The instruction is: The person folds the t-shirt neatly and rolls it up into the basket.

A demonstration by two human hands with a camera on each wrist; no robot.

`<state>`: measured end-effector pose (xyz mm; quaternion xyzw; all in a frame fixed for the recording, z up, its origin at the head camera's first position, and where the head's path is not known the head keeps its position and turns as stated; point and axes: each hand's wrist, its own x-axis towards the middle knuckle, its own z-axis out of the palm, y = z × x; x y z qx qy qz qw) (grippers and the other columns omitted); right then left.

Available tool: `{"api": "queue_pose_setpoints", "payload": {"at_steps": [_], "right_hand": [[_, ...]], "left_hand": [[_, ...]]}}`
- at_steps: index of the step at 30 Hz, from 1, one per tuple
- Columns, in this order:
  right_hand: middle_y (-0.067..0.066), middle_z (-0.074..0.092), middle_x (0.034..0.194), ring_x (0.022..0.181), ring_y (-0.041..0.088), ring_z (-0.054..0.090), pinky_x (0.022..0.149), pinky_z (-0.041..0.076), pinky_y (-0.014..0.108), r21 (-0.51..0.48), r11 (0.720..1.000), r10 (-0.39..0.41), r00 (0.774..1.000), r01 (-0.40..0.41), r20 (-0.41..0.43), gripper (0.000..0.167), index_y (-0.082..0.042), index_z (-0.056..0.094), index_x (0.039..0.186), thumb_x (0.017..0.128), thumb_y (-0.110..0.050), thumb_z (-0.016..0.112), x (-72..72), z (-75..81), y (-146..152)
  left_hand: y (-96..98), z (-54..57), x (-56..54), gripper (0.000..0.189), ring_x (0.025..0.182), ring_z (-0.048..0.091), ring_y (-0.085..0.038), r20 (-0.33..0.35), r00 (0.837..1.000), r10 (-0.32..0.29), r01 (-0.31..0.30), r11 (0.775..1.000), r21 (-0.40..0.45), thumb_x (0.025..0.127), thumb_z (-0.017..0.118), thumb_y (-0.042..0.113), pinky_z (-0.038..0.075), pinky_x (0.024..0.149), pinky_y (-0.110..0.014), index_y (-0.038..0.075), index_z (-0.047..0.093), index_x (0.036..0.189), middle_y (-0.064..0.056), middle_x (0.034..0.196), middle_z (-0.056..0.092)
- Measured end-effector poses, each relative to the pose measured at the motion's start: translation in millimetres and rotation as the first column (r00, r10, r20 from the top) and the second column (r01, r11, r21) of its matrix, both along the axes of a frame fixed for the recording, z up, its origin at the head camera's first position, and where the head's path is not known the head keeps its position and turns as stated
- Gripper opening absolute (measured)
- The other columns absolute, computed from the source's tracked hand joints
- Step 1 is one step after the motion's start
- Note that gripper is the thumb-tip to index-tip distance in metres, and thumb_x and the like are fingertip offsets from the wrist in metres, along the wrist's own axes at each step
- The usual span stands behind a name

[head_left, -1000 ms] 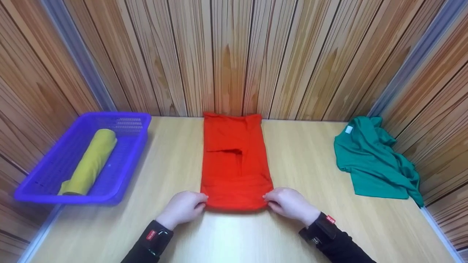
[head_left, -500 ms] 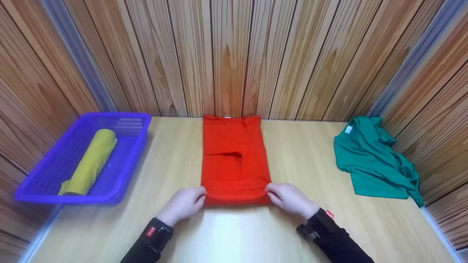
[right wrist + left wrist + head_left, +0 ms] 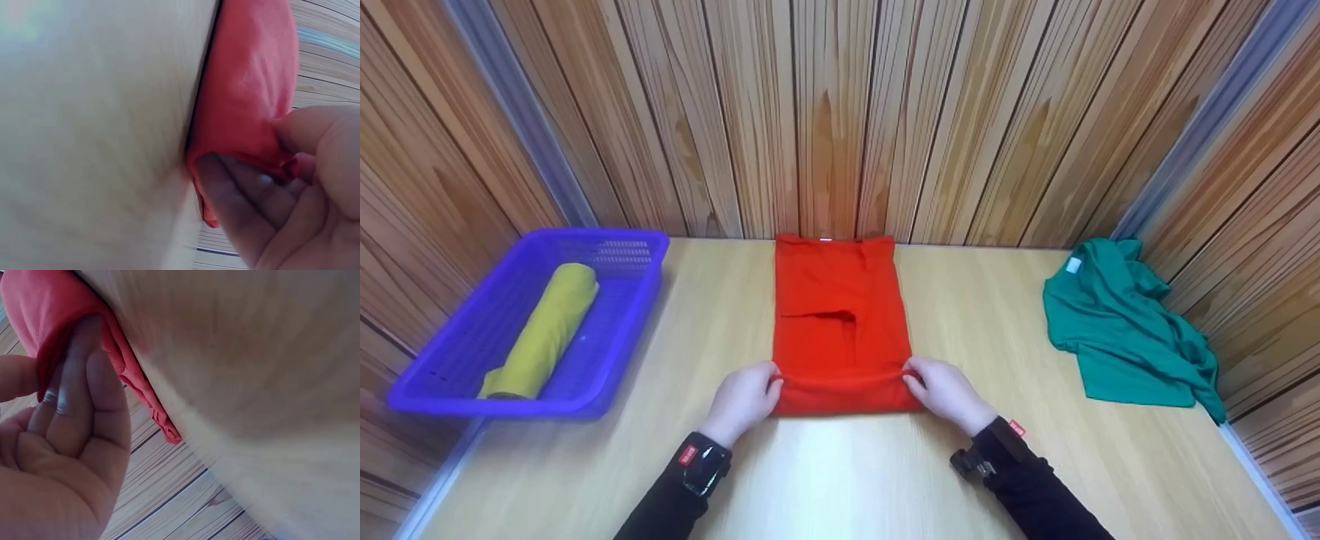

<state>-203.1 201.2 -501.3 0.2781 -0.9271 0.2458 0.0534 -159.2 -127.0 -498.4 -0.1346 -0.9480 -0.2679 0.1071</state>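
Observation:
A red garment (image 3: 817, 345), folded into a long narrow strip, lies in the middle of the table in the head view. Its near end is turned up in a raised fold. My left hand (image 3: 745, 397) pinches the left corner of that fold; in the left wrist view its fingers (image 3: 73, 399) reach inside the red cloth (image 3: 56, 298) with the thumb outside. At the right corner, my right hand (image 3: 949, 394) pinches the fold too. The right wrist view has the thumb pressing the red cloth (image 3: 242, 101) from outside, fingertips tucked within.
On the left stands a purple basket (image 3: 619, 367) holding a rolled yellow cloth (image 3: 544, 330). A crumpled green garment (image 3: 1125, 330) with a white tag lies at the right, beside the wall. Wood-panelled walls (image 3: 840, 120) border the table (image 3: 840, 480) at the back and sides.
Both hands have moved away from me, toward the back wall, carrying the near edge of the red garment up and over into a fold. The basket and green garment stay put.

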Motion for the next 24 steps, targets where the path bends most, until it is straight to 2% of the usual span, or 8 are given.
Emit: {"api": "queue_pose_setpoints", "payload": {"at_steps": [5, 12, 16, 21, 24], "right_hand": [[0.0, 0.057, 0.074, 0.068, 0.019, 0.055, 0.067, 0.049, 0.038, -0.002, 0.999, -0.049, 0.998, 0.049, 0.043, 0.01, -0.007, 0.061, 0.084, 0.089, -0.005, 0.069, -7.5, -3.3, -1.4], [-0.001, 0.052, 0.068, 0.064, 0.02, 0.05, 0.063, 0.045, 0.038, 0.048, 0.995, -0.095, 0.993, 0.092, 0.065, 0.016, -0.008, 0.057, 0.079, 0.086, -0.007, 0.072, -12.5, -3.9, -2.2], [-0.001, 0.05, 0.068, 0.063, 0.019, 0.049, 0.062, 0.043, 0.037, 0.08, 0.989, -0.134, 0.989, 0.128, 0.069, 0.021, -0.009, 0.055, 0.079, 0.085, -0.009, 0.075, -13.1, -2.0, -1.8], [0.001, 0.053, 0.072, 0.067, 0.02, 0.052, 0.063, 0.046, 0.038, 0.098, 0.984, -0.147, 0.989, 0.147, -0.01, 0.02, -0.008, 0.058, 0.084, 0.083, -0.013, 0.078, -10.5, 4.6, -2.0], [0.007, 0.064, 0.088, 0.082, 0.026, 0.061, 0.075, 0.052, 0.041, 0.074, 0.993, -0.083, 0.992, 0.09, -0.098, 0.025, -0.003, 0.065, 0.1, 0.082, -0.015, 0.079, -5.9, 10.2, -4.1]], "left_hand": [[2.4, -2.0, -6.1, 0.011, 0.064, 0.058, -0.022, 0.072, 0.997, 0.041, -0.04, 0.999, -0.02, 0.087, 0.069, 0.007, 0.047, 0.061, -0.036, 0.008, 0.062, 0.079, 0.0, 0.066, 0.057], [4.3, -2.2, -11.8, 0.016, 0.065, 0.061, -0.028, 0.07, 0.997, 0.031, -0.026, 0.997, -0.072, 0.083, 0.07, 0.004, 0.048, 0.06, -0.039, 0.007, 0.058, 0.074, -0.003, 0.065, 0.057], [7.7, -0.3, -16.1, 0.019, 0.063, 0.058, -0.026, 0.1, 0.994, 0.036, -0.026, 0.995, -0.093, 0.084, 0.071, 0.005, 0.046, 0.06, -0.038, 0.008, 0.056, 0.073, -0.001, 0.063, 0.053], [9.9, -0.3, -19.3, 0.021, 0.063, 0.058, -0.027, 0.119, 0.992, 0.039, -0.026, 0.994, -0.108, 0.083, 0.071, 0.004, 0.045, 0.059, -0.039, 0.008, 0.054, 0.071, -0.001, 0.062, 0.051], [10.5, 0.8, -20.1, 0.022, 0.064, 0.058, -0.027, 0.131, 0.99, 0.046, -0.031, 0.993, -0.111, 0.083, 0.07, 0.004, 0.045, 0.058, -0.04, 0.008, 0.053, 0.07, -0.001, 0.062, 0.051]]}}
